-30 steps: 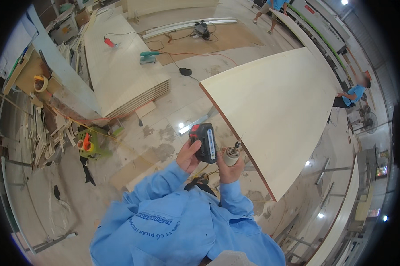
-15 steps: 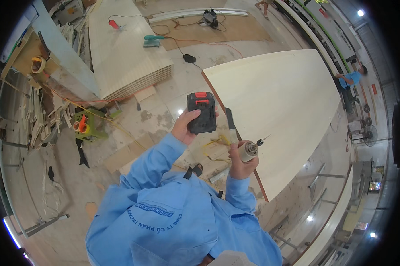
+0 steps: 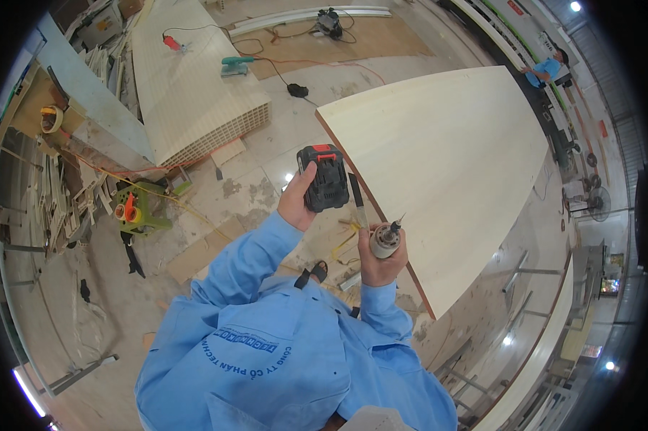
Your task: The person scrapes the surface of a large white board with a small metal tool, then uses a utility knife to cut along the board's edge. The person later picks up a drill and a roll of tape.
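Observation:
My left hand (image 3: 297,202) is closed round a black battery pack (image 3: 327,178) with a red catch, held upright in front of my body. My right hand (image 3: 381,266) grips a pale cordless drill (image 3: 385,243) by its round body. A thin bit sticks out of the chuck, pointing up and to the right. From the drill a narrow handle reaches away to a dark foot beside the battery pack. Battery and foot look close but apart. Just right of my hands lies a large cream panel (image 3: 446,165) with a brown edge.
At the far left, a stack of hollow-core boards (image 3: 194,93) carries a green-handled tool (image 3: 236,65) and a red tool (image 3: 171,43). A green stool (image 3: 143,208) holds tape rolls. Cables cross the floor. A co-worker in blue (image 3: 545,70) stands at the far right.
My right hand has moved a little left, and the drill has turned so its bit points more upward. The drill's foot is nearer the battery pack. The view has shifted slightly.

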`<action>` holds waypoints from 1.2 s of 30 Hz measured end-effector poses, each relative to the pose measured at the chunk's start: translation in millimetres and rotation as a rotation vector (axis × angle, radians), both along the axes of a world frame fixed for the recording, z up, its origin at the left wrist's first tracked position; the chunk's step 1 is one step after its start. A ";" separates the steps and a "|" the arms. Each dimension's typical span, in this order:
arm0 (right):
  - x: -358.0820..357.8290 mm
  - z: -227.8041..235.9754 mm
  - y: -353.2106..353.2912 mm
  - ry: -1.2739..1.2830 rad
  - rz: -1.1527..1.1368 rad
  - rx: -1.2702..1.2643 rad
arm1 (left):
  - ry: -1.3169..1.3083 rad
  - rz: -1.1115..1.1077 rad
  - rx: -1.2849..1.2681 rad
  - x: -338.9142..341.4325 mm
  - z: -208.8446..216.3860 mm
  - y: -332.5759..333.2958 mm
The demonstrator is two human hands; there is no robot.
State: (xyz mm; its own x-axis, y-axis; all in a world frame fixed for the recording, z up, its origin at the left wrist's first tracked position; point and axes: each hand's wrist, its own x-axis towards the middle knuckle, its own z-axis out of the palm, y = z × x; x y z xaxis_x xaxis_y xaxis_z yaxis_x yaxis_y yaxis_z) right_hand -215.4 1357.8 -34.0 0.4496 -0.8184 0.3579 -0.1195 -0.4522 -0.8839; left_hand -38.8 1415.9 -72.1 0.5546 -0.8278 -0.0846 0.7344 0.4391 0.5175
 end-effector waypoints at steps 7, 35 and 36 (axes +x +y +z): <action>-8.1 4.6 2.2 0.001 -0.014 0.045 | -0.022 0.008 0.018 -4.9 -2.8 0.1; -34.9 -4.3 5.8 -0.019 -0.002 -0.003 | 0.198 -0.112 -0.042 -17.9 -3.8 0.5; -35.4 -4.3 5.2 -0.001 -0.007 -0.009 | 0.176 -0.098 -0.035 -17.6 -4.6 -0.4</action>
